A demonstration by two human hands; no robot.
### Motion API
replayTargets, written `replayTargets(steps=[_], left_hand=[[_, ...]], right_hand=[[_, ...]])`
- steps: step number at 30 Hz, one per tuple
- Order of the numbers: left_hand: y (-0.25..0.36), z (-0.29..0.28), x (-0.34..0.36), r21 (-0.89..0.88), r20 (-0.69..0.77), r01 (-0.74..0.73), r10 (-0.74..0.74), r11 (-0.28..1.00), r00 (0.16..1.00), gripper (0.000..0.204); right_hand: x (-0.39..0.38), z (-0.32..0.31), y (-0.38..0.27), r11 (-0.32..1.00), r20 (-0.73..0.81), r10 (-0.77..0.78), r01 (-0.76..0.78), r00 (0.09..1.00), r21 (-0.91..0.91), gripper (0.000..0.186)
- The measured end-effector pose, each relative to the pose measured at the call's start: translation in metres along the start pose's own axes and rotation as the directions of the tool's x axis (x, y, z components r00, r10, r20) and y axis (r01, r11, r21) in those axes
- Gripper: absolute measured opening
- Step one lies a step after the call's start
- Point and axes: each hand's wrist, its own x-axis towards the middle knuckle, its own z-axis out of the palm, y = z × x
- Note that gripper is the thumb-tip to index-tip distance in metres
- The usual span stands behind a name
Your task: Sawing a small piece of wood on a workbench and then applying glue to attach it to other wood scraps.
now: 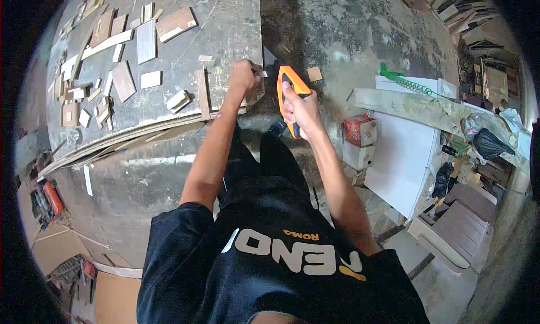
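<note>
The scene was viewed from the person's head, through the left of two fisheye cameras, and the lens was faced down. The shirt (236, 293) was caught closest, at the near side; the left hand (242, 76) and right hand (304, 111) were framed farther off. The table (225, 32) was taken in at far left, the floor (343, 32) at far right.

Curled hands (243, 76) (304, 110), arms (208, 150) (336, 175) outstretched

Handsaw (286, 74), orange-and-black handle, gripped in right hand (302, 111); blade slants forward-left. Small pale piece (264, 74) at left hand (244, 78).
</note>
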Motion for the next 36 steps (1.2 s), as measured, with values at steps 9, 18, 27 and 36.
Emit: replayTargets(steps=[9, 18, 27, 36], left_hand=[[0.057, -0.006, 0.008, 0.427, -0.260, 0.179, -0.069, 0.886, 0.963, 0.022], [0.034, 0.012, 0.020, 0.719, -0.325, 0.062, 0.256, 0.692, 0.910, 0.026], [0.027, 0.013, -0.001, 0.653, -0.174, -0.052, 0.216, 0.755, 0.961, 0.035], [0.023, 0.015, 0.000, 0.550, -0.371, -0.009, 0.254, 0.835, 0.893, 0.027]], right_hand=[[-0.001, 0.013, 0.004, 1.000, 0.027, 0.031, -0.031, 0.999, 0.006, 0.030], [-0.004, 0.010, 0.001, 0.995, 0.063, 0.047, -0.052, 0.997, 0.082, 0.030], [0.001, 0.021, -0.005, 0.997, 0.000, 0.061, -0.061, 0.998, 0.049, 0.032], [0.032, 0.021, -0.061, 0.982, 0.043, 0.178, -0.175, 0.983, -0.078, 0.038]])
